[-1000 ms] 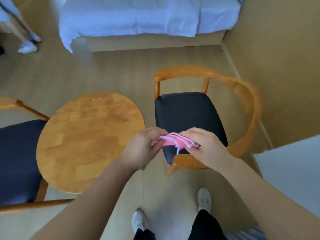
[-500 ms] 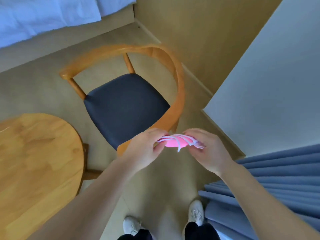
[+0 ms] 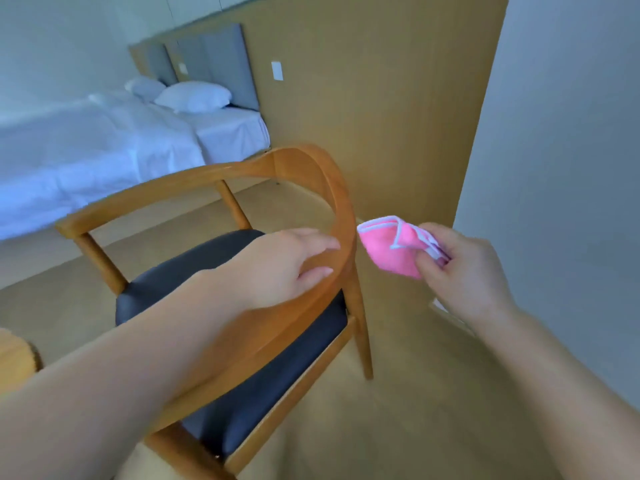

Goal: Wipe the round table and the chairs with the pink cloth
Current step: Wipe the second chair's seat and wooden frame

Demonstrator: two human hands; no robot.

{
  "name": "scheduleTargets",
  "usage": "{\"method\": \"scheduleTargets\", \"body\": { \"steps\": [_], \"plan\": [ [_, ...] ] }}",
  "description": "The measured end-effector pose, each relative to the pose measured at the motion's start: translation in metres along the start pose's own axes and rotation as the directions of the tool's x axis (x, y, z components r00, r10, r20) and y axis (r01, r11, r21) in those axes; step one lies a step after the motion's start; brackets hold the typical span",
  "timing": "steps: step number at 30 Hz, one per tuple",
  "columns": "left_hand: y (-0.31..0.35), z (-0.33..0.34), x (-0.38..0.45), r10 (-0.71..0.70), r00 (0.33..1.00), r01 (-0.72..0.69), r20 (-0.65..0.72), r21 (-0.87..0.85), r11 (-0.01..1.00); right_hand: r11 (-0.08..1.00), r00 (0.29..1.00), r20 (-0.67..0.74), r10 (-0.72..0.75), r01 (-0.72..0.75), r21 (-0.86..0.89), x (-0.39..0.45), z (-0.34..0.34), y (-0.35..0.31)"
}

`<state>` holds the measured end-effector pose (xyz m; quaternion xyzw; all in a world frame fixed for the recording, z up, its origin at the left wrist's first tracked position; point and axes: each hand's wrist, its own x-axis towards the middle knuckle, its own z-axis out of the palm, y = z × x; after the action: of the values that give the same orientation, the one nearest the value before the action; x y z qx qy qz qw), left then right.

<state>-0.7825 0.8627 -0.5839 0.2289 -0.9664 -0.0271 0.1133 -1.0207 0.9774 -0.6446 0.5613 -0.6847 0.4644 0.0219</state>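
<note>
A wooden chair (image 3: 194, 181) with a curved backrest and a dark seat cushion (image 3: 194, 268) fills the middle of the head view. My left hand (image 3: 287, 261) rests on the inner side of the curved backrest, fingers spread against the wood. Just right of the backrest, my right hand (image 3: 464, 271) pinches the folded pink cloth (image 3: 391, 247) with white edging, held in the air and apart from the chair. Only a sliver of the round table (image 3: 14, 355) shows at the left edge.
A bed (image 3: 104, 150) with white sheets and pillows stands behind the chair. A wood-panelled wall (image 3: 381, 98) and a pale wall (image 3: 554, 168) close off the right side. Bare floor (image 3: 398, 410) lies to the right of the chair.
My left hand has let go of the cloth and moved onto the chair's backrest. The cloth stays in my right hand alone. The view has swung up and right, off the table.
</note>
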Motion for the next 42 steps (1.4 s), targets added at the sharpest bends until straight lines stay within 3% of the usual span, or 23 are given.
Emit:
{"method": "scheduleTargets", "body": {
  "steps": [6, 12, 15, 18, 24, 28, 34, 37, 40, 42],
  "plan": [
    [0.000, 0.019, -0.006, -0.055, 0.998, 0.055, -0.004, 0.167, 0.985, 0.995, 0.992, -0.097, 0.079, -0.073, 0.061, 0.030, 0.046, 0.060],
    [0.020, -0.003, -0.038, -0.152, 0.985, 0.163, -0.076, 0.152, 0.975, 0.949, 0.971, 0.070, 0.229, -0.238, 0.205, 0.090, 0.082, 0.042],
    [0.022, -0.013, -0.062, -0.187, 0.977, 0.206, -0.105, 0.222, 0.953, 0.913, 0.975, 0.159, 0.153, -0.201, 0.355, 0.098, 0.100, 0.019],
    [0.021, -0.016, -0.083, -0.229, 0.963, 0.259, -0.143, 0.251, 0.933, 0.938, 0.975, 0.218, 0.045, -0.116, 0.325, 0.081, 0.115, 0.012],
    [0.021, -0.011, -0.110, -0.233, 0.961, 0.266, -0.147, 0.273, 0.925, 0.822, 0.984, 0.165, 0.072, -0.153, 0.549, 0.017, 0.130, 0.014],
    [0.024, -0.005, -0.126, -0.221, 0.965, 0.251, -0.143, 0.244, 0.937, 0.770, 0.994, 0.099, -0.051, -0.024, 0.637, -0.022, 0.139, 0.000],
    [0.033, -0.005, -0.147, -0.198, 0.967, 0.234, -0.162, 0.245, 0.941, 0.864, 0.974, 0.061, -0.219, 0.165, 0.475, -0.050, 0.146, -0.016],
    [0.040, -0.011, -0.153, -0.197, 0.969, 0.234, -0.148, 0.308, 0.922, 0.837, 0.950, -0.006, -0.311, 0.277, 0.472, -0.057, 0.140, -0.016],
    [0.051, -0.013, -0.159, -0.155, 0.985, 0.174, -0.079, 0.413, 0.894, 0.877, 0.961, -0.152, -0.230, 0.272, 0.396, -0.050, 0.132, -0.018],
    [0.059, -0.014, -0.168, -0.115, 0.992, 0.127, -0.055, 0.459, 0.879, 0.916, 0.954, -0.164, -0.252, 0.290, 0.277, -0.044, 0.130, -0.022]
  ]
}}
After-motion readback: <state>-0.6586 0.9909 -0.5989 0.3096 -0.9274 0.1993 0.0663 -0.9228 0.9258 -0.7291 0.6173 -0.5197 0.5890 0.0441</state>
